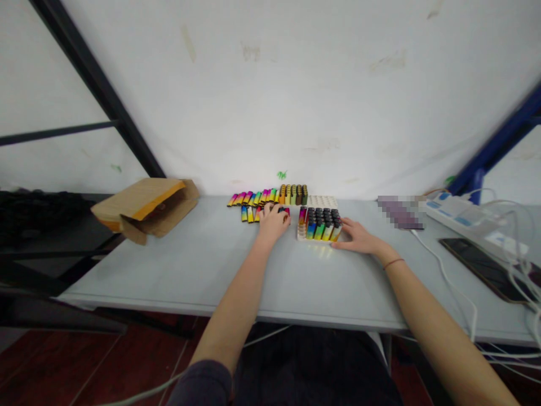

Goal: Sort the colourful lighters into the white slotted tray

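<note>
My left hand (pixel 274 221) bends its fingers down over a few lighters lying on the table. A red and dark lighter (pixel 287 212) shows at its fingertips; the grip is partly hidden. Rainbow-coloured lighters (pixel 253 198) lie in a slanting row just behind that hand. To its right is a white tray (pixel 301 232) with rows of upright lighters (pixel 323 226), black tops upward, and some bare slots at its left end. My right hand (pixel 357 235) clasps the tray's right end, thumb at the front corner and fingers along the side.
Behind the tray stand more upright lighters (pixel 293 195) beside a white slotted holder (pixel 323 201). An opened cardboard box (pixel 146 206) lies at the left. Rightward are a blurred purple item (pixel 399 212), a black phone (pixel 486 265), a power strip (pixel 469 220) and white cables.
</note>
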Available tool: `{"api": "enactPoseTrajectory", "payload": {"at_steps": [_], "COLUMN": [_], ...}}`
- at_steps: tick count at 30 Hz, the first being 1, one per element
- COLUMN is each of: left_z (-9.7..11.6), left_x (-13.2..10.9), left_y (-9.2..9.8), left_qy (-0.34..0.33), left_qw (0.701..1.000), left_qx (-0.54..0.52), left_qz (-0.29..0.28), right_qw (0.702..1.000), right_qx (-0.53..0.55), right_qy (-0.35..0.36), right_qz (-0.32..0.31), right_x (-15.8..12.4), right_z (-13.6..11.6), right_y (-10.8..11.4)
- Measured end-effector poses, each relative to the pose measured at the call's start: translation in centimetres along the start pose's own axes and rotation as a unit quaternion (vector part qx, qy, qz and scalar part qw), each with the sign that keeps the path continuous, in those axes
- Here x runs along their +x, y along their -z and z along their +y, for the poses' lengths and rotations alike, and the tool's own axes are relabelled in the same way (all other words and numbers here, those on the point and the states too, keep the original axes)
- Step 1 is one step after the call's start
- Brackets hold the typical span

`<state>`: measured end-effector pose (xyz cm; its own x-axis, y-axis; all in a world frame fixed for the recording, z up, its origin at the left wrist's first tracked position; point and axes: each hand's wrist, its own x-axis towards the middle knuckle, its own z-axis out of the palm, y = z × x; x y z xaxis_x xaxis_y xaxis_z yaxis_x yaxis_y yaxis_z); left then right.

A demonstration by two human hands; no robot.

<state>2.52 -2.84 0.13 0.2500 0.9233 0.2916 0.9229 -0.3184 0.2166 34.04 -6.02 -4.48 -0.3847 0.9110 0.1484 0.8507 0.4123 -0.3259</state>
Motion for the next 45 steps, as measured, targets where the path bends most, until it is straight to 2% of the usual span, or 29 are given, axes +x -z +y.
{"api": "enactPoseTrajectory", "payload": {"at_steps": [3,10,20,26,29,32,35,37,45], "left_z": [0.2,1.2,0.8,1.4,1.9,2.2,2.1,1.9,1.4], "left_x": [-0.2,-0.5,-0.4,-0.7,-1.0,-1.0,-0.7,-0.4,-0.2], "left_y": [0.7,0.6,1.3,1.6,1.3,0.6,-0.5,-1.1,-1.3], "left_qy": [0.024,0.001,0.030,0.064,0.051,0.037,-0.007,-0.027,0.041], "left_qw": [1.000,0.999,0.996,0.991,0.993,0.996,0.999,0.999,0.998], "left_qx": [0.015,-0.004,0.038,0.050,0.045,0.049,0.045,0.027,0.014], "left_qz": [-0.004,-0.034,-0.071,-0.109,-0.099,-0.063,-0.023,-0.019,-0.034], "right_qw": [1.000,1.000,1.000,1.000,1.000,1.000,1.000,1.000,1.000], "right_qx": [0.003,-0.003,0.008,0.009,0.008,0.008,0.009,0.012,0.012], "right_qy": [-0.001,-0.006,-0.004,-0.011,-0.005,-0.004,0.001,0.005,-0.011], "right_qz": [0.003,0.000,0.000,-0.001,0.009,0.009,0.011,0.015,0.003], "right_x": [0.0,0.0,-0.1,-0.1,-0.1,-0.1,-0.1,-0.1,-0.2], "right_z": [0.1,-0.1,0.0,0.0,0.2,0.3,0.4,0.4,-0.2], "right_y": [-0.1,-0.1,0.0,-0.1,-0.2,-0.4,-0.4,-0.4,0.1]}}
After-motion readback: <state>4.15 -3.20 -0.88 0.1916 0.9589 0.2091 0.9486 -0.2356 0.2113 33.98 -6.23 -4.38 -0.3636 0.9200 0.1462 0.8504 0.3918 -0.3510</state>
